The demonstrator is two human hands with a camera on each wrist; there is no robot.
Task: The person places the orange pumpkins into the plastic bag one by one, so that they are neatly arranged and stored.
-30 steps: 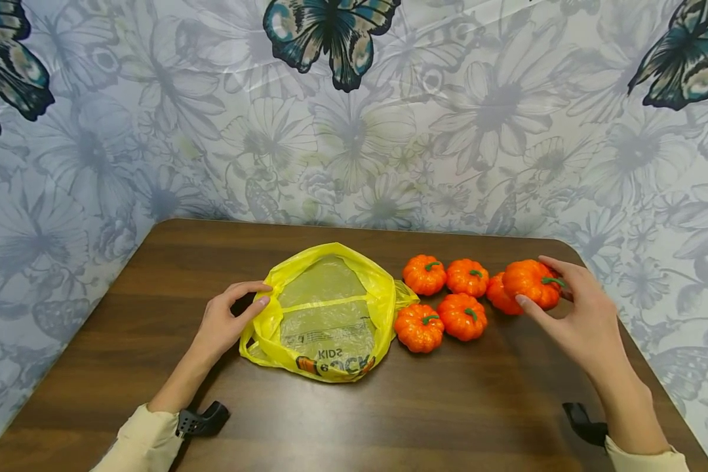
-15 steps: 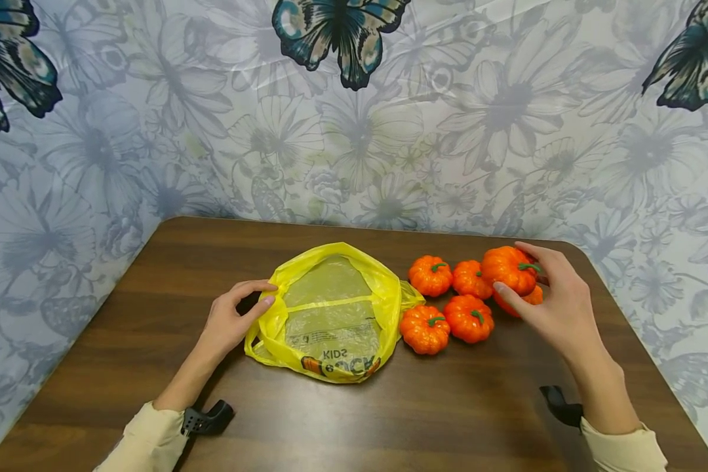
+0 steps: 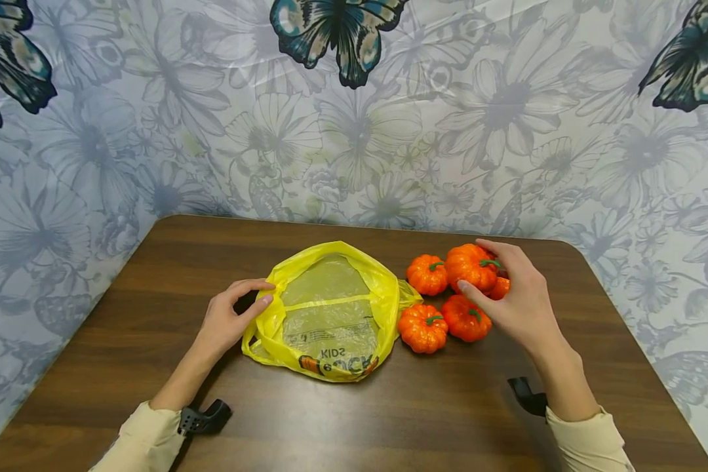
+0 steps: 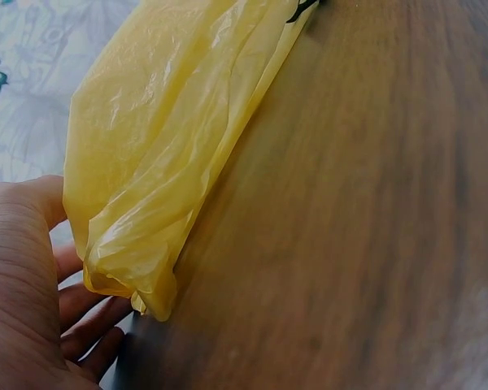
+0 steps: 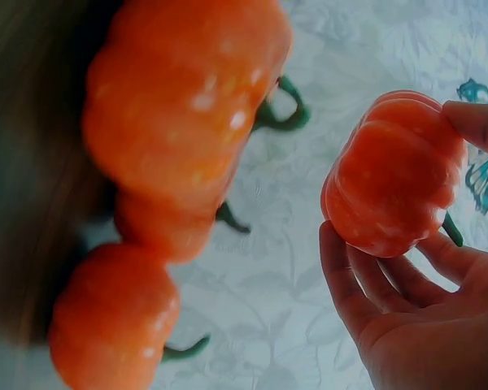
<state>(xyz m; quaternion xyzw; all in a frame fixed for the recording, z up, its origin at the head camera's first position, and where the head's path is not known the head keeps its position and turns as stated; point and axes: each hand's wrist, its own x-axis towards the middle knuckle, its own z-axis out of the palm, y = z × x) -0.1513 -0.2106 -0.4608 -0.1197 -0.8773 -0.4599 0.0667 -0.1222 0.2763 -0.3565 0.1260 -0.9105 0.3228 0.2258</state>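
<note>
Head view: right hand (image 3: pixel 522 305), gripping a small orange plastic pumpkin (image 3: pixel 471 266), has carried it leftward toward the yellow plastic bag (image 3: pixel 330 314), whose rim the left hand (image 3: pixel 227 321) pinches.

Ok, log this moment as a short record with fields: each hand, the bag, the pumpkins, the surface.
left hand: grips the edge of the yellow bag
right hand: holds one pumpkin, lifted above the others
yellow bag: lies on the table, mouth open, nothing visible inside
pumpkins on table: at least four, clustered right of the bag; nearest the bag is the front pumpkin
printing on bag: "KIDS" readable, the rest unclear
table: dark brown wood grain
backdrop: floral sheet with butterflies
</note>
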